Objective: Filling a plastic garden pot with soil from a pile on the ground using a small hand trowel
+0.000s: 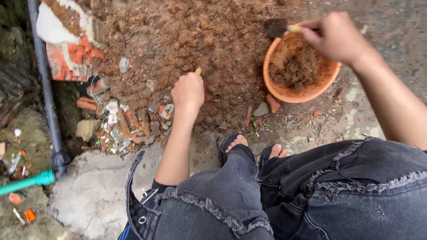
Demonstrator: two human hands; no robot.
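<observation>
Rough concrete ground (95, 195) runs into a heap of reddish-brown soil (178, 35), with broken bricks (129, 122) beside a dark pipe (44, 75). Left hand (188, 91) is fisted on the heap around a pale handle — only its tip shows. Right hand (336, 36) pinches a small trowel (276, 26) over the orange pot (296, 94), part-filled with soil, standing just beyond the sandalled toes (238, 142).
</observation>
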